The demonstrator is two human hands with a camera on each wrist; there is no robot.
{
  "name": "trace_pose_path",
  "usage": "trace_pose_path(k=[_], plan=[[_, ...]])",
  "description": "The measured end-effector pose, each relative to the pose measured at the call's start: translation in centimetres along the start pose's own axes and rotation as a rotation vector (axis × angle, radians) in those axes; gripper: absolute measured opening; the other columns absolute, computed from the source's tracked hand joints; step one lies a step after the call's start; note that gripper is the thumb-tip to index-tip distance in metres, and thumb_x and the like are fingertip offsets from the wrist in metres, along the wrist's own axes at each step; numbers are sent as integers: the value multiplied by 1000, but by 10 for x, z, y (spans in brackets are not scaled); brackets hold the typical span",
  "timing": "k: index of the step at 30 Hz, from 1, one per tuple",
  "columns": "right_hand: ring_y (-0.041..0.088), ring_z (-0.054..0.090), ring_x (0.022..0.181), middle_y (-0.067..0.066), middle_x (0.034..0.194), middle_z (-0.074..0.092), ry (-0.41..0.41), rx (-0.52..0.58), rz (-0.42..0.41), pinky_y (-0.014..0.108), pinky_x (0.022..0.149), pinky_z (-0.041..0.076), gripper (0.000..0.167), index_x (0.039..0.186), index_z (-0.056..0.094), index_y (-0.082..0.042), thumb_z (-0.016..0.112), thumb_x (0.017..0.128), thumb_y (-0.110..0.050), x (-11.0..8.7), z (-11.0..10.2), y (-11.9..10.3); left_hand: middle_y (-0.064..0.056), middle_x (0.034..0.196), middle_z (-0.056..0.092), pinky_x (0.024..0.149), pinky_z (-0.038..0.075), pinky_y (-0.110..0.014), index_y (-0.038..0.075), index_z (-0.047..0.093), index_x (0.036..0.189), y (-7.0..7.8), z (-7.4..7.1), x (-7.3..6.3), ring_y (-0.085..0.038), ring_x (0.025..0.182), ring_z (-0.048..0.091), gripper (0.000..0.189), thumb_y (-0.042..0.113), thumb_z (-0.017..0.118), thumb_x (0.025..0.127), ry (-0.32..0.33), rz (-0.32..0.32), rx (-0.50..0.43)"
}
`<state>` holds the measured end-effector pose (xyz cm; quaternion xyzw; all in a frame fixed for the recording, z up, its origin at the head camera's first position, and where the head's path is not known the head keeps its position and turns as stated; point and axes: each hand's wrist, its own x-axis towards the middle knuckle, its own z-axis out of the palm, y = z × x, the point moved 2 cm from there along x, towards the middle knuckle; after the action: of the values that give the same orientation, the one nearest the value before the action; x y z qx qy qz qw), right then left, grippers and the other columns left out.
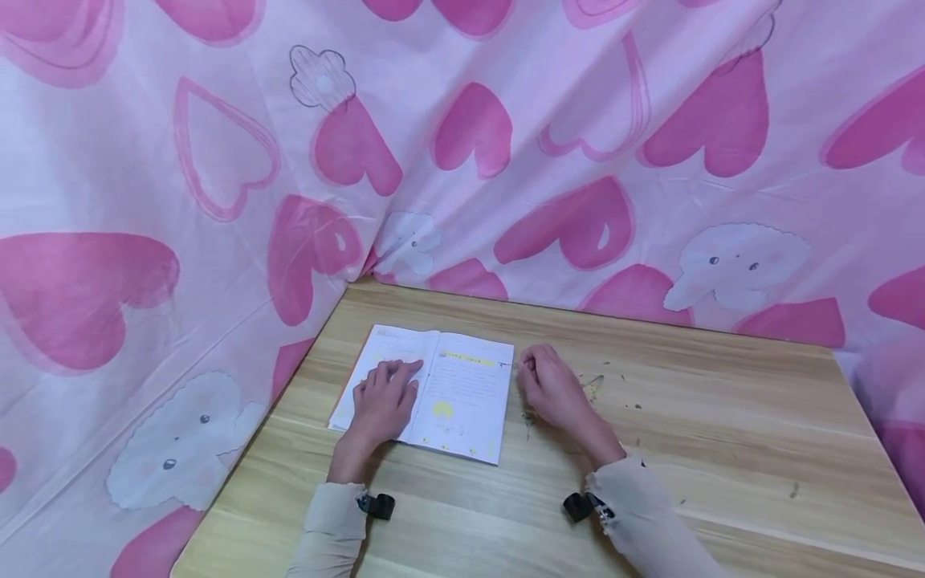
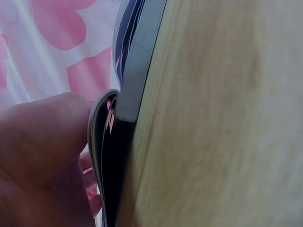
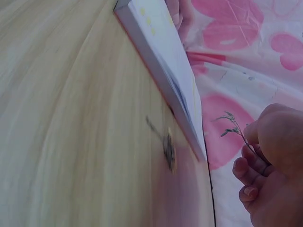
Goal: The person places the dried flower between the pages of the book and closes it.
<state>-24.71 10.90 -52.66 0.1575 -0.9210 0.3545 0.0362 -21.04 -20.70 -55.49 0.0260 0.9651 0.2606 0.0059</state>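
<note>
While the R hand hangs just beside the book's R edge, its thumb & index are pinched together on a thin sprig, w/ the other fingers curled under, per the R wrist view. The leafy end sticks out free, toward the book; in the head view it's tiny & looks to be at or over the R page's edge, touching or not, can't tell. Sprig's prob. v. light, stem slim & bendy, maybe brittle if dry; leaves would likely crush or drop off easily. Best hold: low on the bare stem, light pinch, leaves left alone.

L hand lies on the L page of the open book, fingers out & not clamped on anything, index reaching toward the gutter. Pages are prob. soft & springy: near the L hand their edges bow up in the L wrist view, so pressing flat by the gutter should beat tugging a corner.

Further out, small plant bits lie on the table around & beyond the R hand. Black wrist cams sit at both cuffs. Pink heart-print backdrop behind & at L.
</note>
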Motion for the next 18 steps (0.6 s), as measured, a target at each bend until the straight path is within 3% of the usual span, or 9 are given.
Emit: trace_pose_path(k=[18], plan=[[18, 58, 93, 5, 105, 60, 66, 36, -38, 32, 79, 50, 8, 112, 63, -11, 60, 110, -18, 28, 39, -27, -14, 162, 42, 119, 25, -69, 33, 52, 160, -3, 2, 0, -39, 148, 38, 46, 37, 49, 114, -3, -1, -1]])
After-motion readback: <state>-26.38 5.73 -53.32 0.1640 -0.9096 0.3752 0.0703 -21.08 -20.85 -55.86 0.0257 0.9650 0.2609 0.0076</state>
